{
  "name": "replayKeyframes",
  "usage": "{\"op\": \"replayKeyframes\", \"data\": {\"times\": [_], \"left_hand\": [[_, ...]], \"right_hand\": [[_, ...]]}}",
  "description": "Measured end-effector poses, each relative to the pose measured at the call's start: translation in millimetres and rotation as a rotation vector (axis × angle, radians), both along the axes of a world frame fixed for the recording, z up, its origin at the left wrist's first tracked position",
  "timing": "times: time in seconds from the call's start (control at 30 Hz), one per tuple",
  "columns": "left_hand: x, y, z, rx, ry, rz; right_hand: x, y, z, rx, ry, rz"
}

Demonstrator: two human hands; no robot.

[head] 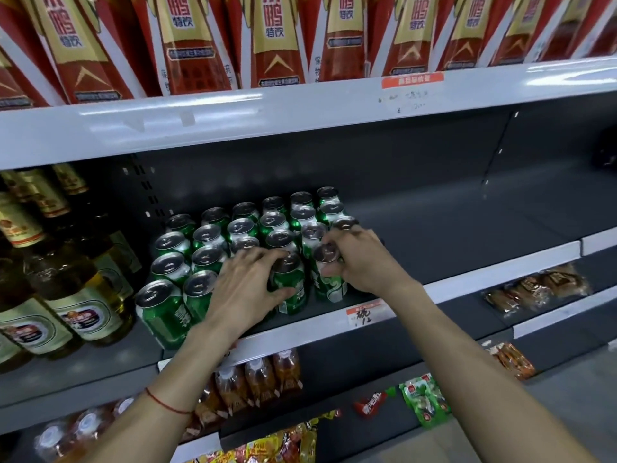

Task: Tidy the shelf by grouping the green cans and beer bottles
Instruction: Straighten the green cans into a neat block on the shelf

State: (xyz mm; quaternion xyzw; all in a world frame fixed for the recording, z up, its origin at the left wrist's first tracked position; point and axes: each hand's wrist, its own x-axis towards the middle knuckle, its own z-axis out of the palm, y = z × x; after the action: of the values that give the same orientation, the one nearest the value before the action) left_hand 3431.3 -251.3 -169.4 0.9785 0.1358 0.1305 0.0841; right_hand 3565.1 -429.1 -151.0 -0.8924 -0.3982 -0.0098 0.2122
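Observation:
Several green cans (213, 235) with silver tops stand packed in rows on the dark middle shelf (450, 228). My left hand (247, 285) wraps around a front-row green can (289, 289), thumb on its label. My right hand (364, 259) grips the neighbouring front can (329, 279) at the right edge of the group, fingers over its top. Beer bottles (83, 295) with cream labels and amber liquid stand at the left end of the same shelf, beside the cans.
Red and gold drink bottles (277, 38) fill the shelf above. A handwritten price tag (365, 314) hangs on the shelf's front edge. Snack packets (257, 379) lie on the lower shelves. To the right of the cans the middle shelf is bare.

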Motion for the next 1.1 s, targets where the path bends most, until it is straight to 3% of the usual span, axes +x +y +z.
{"op": "replayKeyframes", "data": {"times": [0.27, 0.37, 0.53, 0.8, 0.87, 1.0, 1.1], "left_hand": [[-3, 0, -3, 0.017, -0.028, 0.012], [-9, 5, -2, -0.019, -0.049, 0.025], [-15, 10, -4, -0.009, -0.053, 0.030], [-17, 8, -7, -0.012, -0.062, 0.017], [-26, 11, -8, -0.046, -0.155, -0.001], [-66, 30, -22, -0.136, -0.573, 0.115], [-100, 52, -45, -0.467, -0.731, 0.315]], "right_hand": [[-3, -9, -7, 0.139, 0.198, -0.020], [13, -32, 5, 0.204, 0.141, -0.124], [41, -55, -6, 0.065, 0.355, -0.178], [39, -39, -35, 0.196, 0.328, -0.097], [37, -42, -41, 0.335, 0.395, -0.073], [38, -49, -63, 0.585, 0.543, -0.015], [37, -42, -72, 0.649, 0.633, 0.036]]}}
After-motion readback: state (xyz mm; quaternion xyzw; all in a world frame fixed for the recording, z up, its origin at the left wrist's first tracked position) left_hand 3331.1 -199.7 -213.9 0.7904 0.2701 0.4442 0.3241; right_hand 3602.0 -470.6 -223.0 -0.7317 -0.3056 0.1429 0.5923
